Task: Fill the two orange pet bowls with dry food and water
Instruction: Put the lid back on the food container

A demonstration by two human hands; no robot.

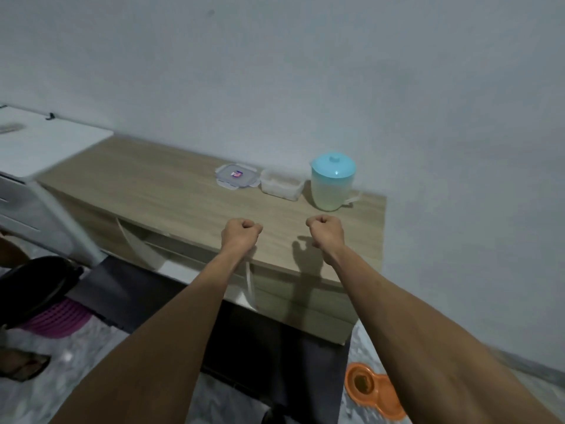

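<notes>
Down on the floor (365, 347) at the lower right sits the orange plastic double pet bowl (376, 390), lying flat. Its nearer round well looks dark inside, and its far end is cut off behind a forearm. Up on the wooden table (153, 185), three pieces line up near the wall. The clear square snap-lock lid (236, 176) lies flat with a small coloured sticker on top. Just beside it is the clear rectangular plastic food container (281, 185), standing open. Then comes the translucent plastic pitcher with a turquoise lid (332, 182), upright and capped, its handle turned right.
</notes>
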